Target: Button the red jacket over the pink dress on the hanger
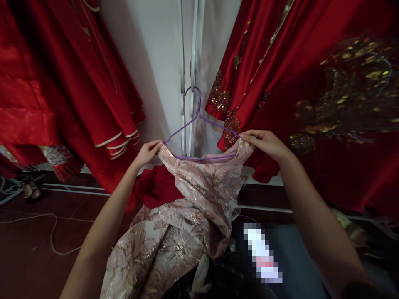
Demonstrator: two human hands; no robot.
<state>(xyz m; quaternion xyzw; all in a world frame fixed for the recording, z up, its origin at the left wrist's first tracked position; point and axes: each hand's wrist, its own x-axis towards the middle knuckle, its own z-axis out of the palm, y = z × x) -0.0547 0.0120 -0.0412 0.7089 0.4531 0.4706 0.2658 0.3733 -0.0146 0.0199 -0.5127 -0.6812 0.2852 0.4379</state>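
A pale pink dress (215,178) with a shiny raised floral pattern hangs in front of me, its lower part draped toward my lap. Inside its neckline is a purple wire hanger (183,125), hook upward near white metal rods. My left hand (149,153) pinches the dress at the left shoulder, by the hanger's end. On the other side, my right hand (264,143) pinches the right shoulder, its fingertips against the hanger's other end. A plain red cloth (157,187) shows behind the dress on the left.
Red garments (84,74) with cream trim hang at left, and red embroidered garments (258,54) at right. White upright rods (193,45) stand against the wall. A cable (55,236) and shoes (31,189) lie on the dark floor. A pixelated bright patch (262,253) appears at lower right.
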